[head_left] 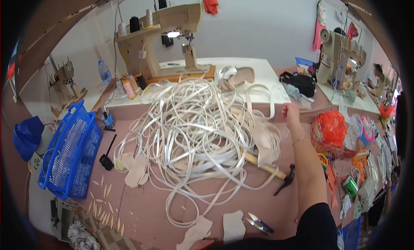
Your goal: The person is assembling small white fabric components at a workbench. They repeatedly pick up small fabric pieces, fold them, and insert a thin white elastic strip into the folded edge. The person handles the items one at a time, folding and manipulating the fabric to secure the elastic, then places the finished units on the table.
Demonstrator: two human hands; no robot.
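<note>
A big tangled heap of white and beige flat strips (202,133) covers the middle of the pink-brown table. Beyond its right side, my right hand (290,112) is raised with the fingers closed; what they hold, if anything, is hidden. A strip loop (271,101) hangs just left of that hand. Only a little of my left hand (202,244) shows at the bottom edge, gripping a beige material piece (196,233). A similar beige piece (233,226) lies flat to its right, beside small thread snips (260,224). A wooden-handled hammer (276,173) rests partly under the heap.
Blue plastic baskets (71,157) stand at left, near a black handheld radio (106,160) and scattered slivers (103,202). A sewing machine (151,47) stands behind the heap. At right are a red plastic bag (331,128) and a green spool (350,186). Another person (378,79) sits far right.
</note>
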